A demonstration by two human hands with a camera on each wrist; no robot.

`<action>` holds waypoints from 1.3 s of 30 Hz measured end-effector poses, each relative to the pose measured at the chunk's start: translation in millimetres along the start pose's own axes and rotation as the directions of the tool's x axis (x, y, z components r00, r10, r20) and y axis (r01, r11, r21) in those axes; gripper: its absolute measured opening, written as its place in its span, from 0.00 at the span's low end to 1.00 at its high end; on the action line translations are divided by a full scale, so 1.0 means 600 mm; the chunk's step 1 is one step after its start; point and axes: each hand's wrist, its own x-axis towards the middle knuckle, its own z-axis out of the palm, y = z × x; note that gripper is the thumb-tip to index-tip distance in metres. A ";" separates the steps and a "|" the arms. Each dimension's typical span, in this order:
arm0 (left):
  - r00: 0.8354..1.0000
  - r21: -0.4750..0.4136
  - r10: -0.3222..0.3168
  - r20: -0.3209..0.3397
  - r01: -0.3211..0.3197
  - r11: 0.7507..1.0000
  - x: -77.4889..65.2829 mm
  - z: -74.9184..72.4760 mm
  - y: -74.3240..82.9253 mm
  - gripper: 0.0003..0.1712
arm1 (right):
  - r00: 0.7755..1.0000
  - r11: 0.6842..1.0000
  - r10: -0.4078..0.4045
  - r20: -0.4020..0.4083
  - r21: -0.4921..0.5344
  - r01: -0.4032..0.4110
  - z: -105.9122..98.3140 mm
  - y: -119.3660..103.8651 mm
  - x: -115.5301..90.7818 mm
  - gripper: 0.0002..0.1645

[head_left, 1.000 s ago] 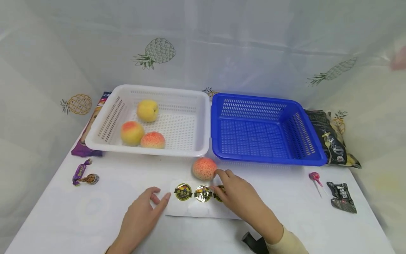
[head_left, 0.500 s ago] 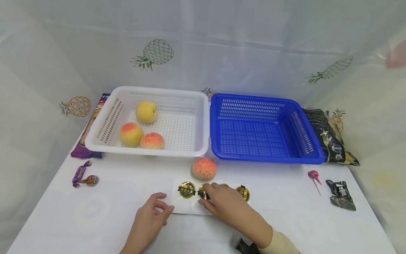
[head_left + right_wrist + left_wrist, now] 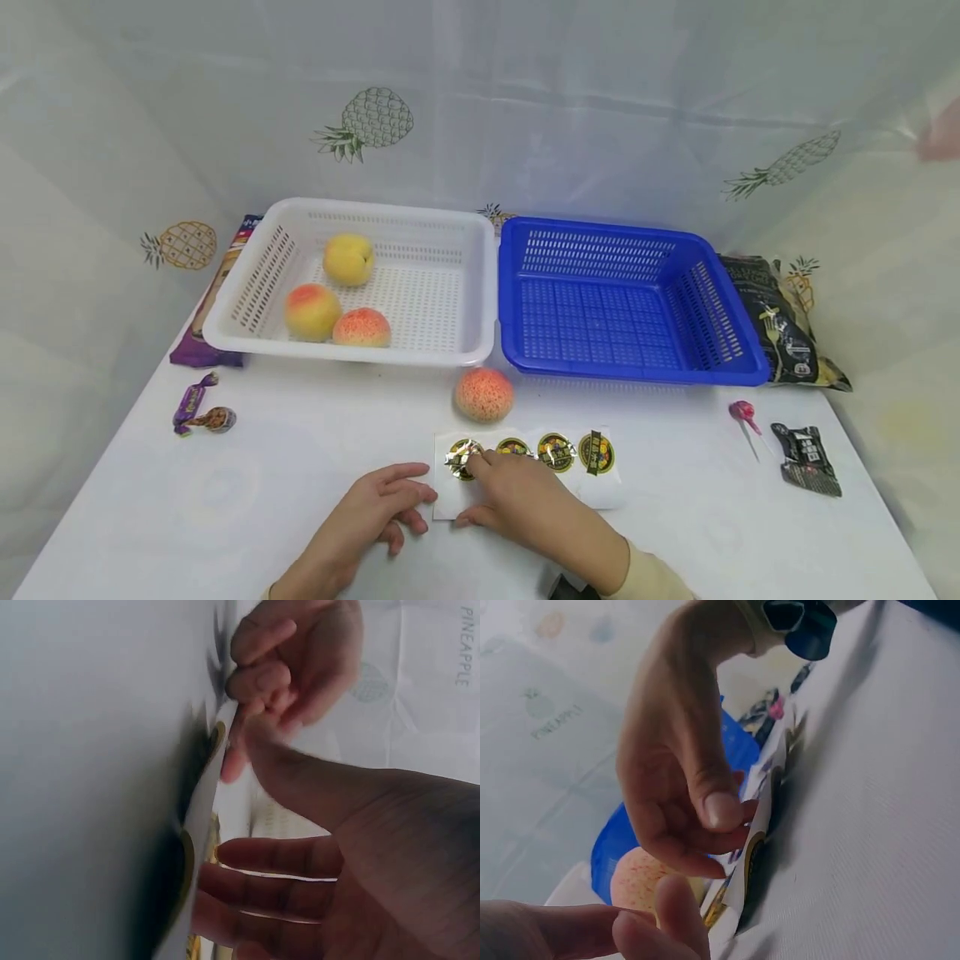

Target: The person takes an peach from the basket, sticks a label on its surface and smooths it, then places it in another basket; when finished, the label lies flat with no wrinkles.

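Observation:
A white sheet of round black-and-gold stickers (image 3: 600, 492) lies on the white table (image 3: 300, 442) in front of me. Over its left part reaches my right hand (image 3: 525, 504), fingertips on the leftmost sticker (image 3: 459, 458) and thumb near the front edge. In the right wrist view, the right fingers (image 3: 277, 889) are fairly straight against the sheet. My left hand (image 3: 375, 512) rests by the sheet's left edge, fingers loosely bent and holding nothing. Just behind the sheet sits a speckled pink-orange peach (image 3: 484, 394).
A white basket (image 3: 352, 354) with several peaches stands back left, beside a blue basket (image 3: 637, 371). Snack bags (image 3: 776, 329) lie at the outer sides. Wrapped candy (image 3: 192, 404) and a lollipop (image 3: 217, 419) lie left; a pink lollipop (image 3: 742, 411) and black packet (image 3: 808, 461) right.
The sticker sheet has slid to the right. My right hand has moved left across it to the leftmost sticker, and my left hand has shifted right, staying by the sheet's edge.

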 end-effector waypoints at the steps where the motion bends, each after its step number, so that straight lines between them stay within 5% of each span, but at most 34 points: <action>1: 1.000 -0.007 0.000 0.001 0.000 1.000 0.001 0.001 0.001 0.31 | 1.000 1.000 -0.007 0.014 -0.010 0.007 0.001 -0.002 0.001 0.31; 6: 0.999 0.020 -0.007 -0.038 0.008 1.000 0.000 0.005 0.004 0.29 | 0.996 0.992 -0.090 0.024 -0.086 0.092 0.007 -0.012 0.001 0.24; 15: 0.987 0.253 0.007 -0.163 0.035 0.967 -0.006 0.010 0.012 0.31 | 0.960 0.949 -0.236 -0.152 -0.250 0.194 0.010 -0.020 0.004 0.05; 19: 1.000 0.165 0.003 -0.012 -0.001 0.986 0.003 0.004 0.012 0.33 | 0.936 0.940 -0.276 -0.217 -0.266 0.215 0.001 -0.026 0.002 0.06; 22: 0.995 0.073 0.009 0.104 -0.017 0.997 0.010 0.000 0.012 0.32 | 0.922 0.941 -0.292 -0.255 -0.247 0.230 -0.006 -0.032 0.000 0.07; 27: 0.992 0.077 0.058 0.109 -0.066 0.995 0.014 -0.001 0.023 0.31 | 0.905 0.970 -0.234 -0.356 -0.147 0.193 -0.017 -0.031 -0.001 0.07; 32: 0.986 0.062 0.082 0.147 -0.092 0.994 0.013 0.003 0.039 0.32 | 0.873 0.997 -0.074 -0.482 -0.008 0.080 -0.023 -0.018 0.001 0.09; 39: 0.977 0.028 0.108 0.185 -0.115 0.993 0.011 0.013 0.052 0.27 | 0.877 0.998 0.019 -0.479 0.066 0.014 -0.017 -0.018 0.002 0.17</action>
